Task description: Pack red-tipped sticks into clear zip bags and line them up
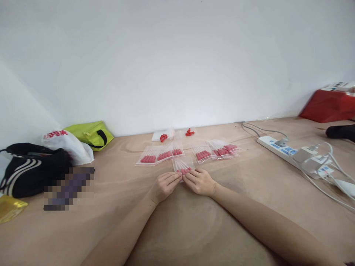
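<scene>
A clear plastic bag (183, 162) of white sticks with pink-red ends lies in front of me on the table. My left hand (166, 185) pinches its near edge from the left. From the right, my right hand (200, 182) pinches the same edge, its fingertips close to those of the left. Both hands hide part of that edge. Beyond them, similar filled bags lie flat, a group to the left (148, 157) and an overlapping group to the right (203, 153). Farther back are two small bunches of bright red pieces, one left (163, 137) and one right (189, 132).
On the right, a white power strip (277, 148) carries plugs, chargers and looping cables. A red bag (327, 106) stands at the far right. Along the left are a black bag (36, 173), a white plastic bag (83, 151), a lime-green pouch (91, 133) and a yellow packet (11, 207).
</scene>
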Motion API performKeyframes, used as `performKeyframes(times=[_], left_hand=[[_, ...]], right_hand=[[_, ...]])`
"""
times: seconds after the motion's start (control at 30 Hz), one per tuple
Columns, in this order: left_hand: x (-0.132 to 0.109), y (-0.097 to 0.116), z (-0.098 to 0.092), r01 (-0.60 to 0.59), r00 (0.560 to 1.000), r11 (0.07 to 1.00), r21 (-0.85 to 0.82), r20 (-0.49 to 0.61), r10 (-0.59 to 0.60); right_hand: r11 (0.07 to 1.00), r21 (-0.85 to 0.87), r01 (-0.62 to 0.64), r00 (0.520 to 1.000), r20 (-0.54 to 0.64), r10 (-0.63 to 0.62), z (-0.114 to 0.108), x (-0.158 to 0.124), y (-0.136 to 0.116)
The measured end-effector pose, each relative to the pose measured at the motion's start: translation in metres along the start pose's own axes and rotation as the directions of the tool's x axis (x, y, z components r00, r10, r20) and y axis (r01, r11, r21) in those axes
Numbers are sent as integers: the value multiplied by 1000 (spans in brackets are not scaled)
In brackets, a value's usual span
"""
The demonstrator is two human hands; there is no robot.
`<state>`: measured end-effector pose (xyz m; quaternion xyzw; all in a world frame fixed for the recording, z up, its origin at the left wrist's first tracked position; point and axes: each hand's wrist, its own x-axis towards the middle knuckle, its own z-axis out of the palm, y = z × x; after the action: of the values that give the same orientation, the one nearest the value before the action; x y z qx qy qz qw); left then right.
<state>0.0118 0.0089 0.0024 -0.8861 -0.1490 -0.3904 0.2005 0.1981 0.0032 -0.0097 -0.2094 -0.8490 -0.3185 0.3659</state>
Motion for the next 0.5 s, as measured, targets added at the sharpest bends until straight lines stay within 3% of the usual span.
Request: performKeyframes(times=[0.27,0.5], left_hand=[[-2,-2,-3,10,1000,1000,14,-5,-10],[-1,-2,-1,-50,999,998,36,22,49]], right_hand=[[1000,-24,1,1000,22,0,0,-1,-1],[1000,-22,-14,999,32,14,2,-2,1]])
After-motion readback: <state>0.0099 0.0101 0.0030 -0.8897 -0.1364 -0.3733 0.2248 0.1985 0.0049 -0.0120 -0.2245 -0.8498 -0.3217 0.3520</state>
